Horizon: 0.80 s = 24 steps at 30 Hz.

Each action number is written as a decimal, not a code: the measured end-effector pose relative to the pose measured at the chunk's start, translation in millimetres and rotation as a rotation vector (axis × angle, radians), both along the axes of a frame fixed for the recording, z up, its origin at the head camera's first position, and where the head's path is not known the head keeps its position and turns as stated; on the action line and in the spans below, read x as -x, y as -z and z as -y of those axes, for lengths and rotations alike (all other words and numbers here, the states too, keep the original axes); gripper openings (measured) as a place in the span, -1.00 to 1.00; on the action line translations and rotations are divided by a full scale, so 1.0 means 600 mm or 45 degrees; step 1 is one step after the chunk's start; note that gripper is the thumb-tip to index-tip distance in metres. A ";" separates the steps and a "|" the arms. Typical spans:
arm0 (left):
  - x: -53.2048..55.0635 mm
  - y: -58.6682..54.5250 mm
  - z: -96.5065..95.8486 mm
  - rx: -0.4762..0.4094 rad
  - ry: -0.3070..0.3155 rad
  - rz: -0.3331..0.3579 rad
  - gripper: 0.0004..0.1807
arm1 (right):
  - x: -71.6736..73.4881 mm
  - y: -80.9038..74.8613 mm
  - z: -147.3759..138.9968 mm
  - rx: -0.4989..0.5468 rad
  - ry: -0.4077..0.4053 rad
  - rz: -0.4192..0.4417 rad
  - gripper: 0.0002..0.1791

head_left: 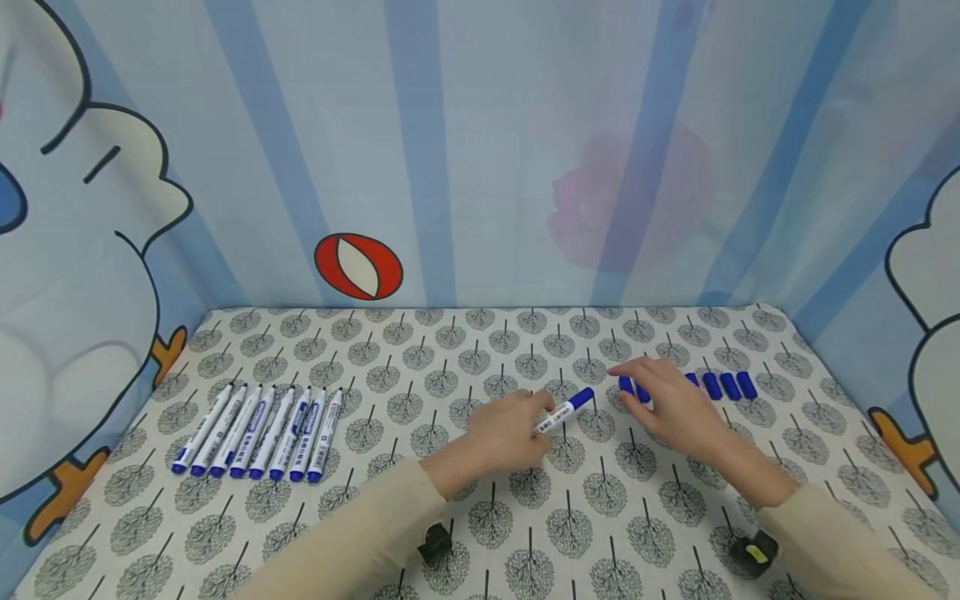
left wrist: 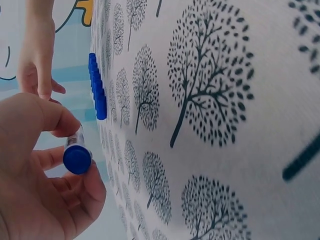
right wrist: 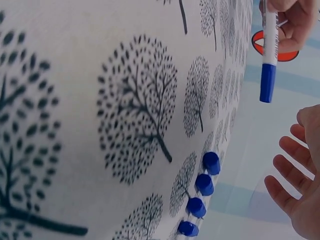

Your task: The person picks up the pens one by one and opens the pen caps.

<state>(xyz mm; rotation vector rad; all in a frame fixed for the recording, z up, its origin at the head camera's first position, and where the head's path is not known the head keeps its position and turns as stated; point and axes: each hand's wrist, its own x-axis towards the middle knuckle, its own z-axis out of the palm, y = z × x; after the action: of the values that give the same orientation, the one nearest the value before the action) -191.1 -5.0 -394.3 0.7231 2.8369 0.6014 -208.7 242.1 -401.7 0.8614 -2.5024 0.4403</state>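
My left hand [head_left: 510, 429] pinches a capped whiteboard marker [head_left: 562, 411] with a white barrel, its blue cap pointing up and to the right. In the left wrist view the marker's blue rear end [left wrist: 77, 159] shows between thumb and fingers. My right hand [head_left: 678, 410] is just right of that cap, fingers spread and holding nothing; the right wrist view shows a gap between its fingers [right wrist: 290, 172] and the marker. Beyond and partly behind the right hand lies a row of loose blue caps [head_left: 729, 385], some of them hidden.
On the left of the patterned tablecloth [head_left: 420, 517], several uncapped whiteboard markers [head_left: 262, 433] lie side by side, tips away from me. A printed curtain [head_left: 495, 167] hangs along the table's back and sides.
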 end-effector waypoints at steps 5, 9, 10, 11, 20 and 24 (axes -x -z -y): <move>-0.004 -0.009 0.013 0.016 0.032 -0.035 -0.62 | -0.003 -0.001 0.012 -0.007 -0.044 0.015 -0.62; -0.007 -0.016 0.024 0.040 0.039 -0.089 -0.58 | -0.005 0.000 0.019 -0.016 -0.073 0.006 -0.62; -0.008 -0.017 0.027 0.049 0.038 -0.099 -0.58 | -0.005 0.000 0.020 -0.018 -0.078 0.005 -0.61; -0.008 -0.018 0.030 0.052 0.041 -0.108 -0.57 | -0.006 0.000 0.022 -0.022 -0.078 0.005 -0.61; -0.011 -0.025 0.050 0.078 0.071 -0.187 -0.60 | -0.014 -0.002 0.039 -0.040 -0.090 0.041 -0.55; -0.014 -0.029 0.060 0.083 0.094 -0.201 -0.57 | -0.017 0.002 0.048 -0.053 -0.099 0.047 -0.55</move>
<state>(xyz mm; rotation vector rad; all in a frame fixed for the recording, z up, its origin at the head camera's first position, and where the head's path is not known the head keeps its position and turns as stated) -182.6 -41.1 -376.6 0.8973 2.9407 0.4578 -198.4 213.5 -402.9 0.9775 -2.5265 0.4352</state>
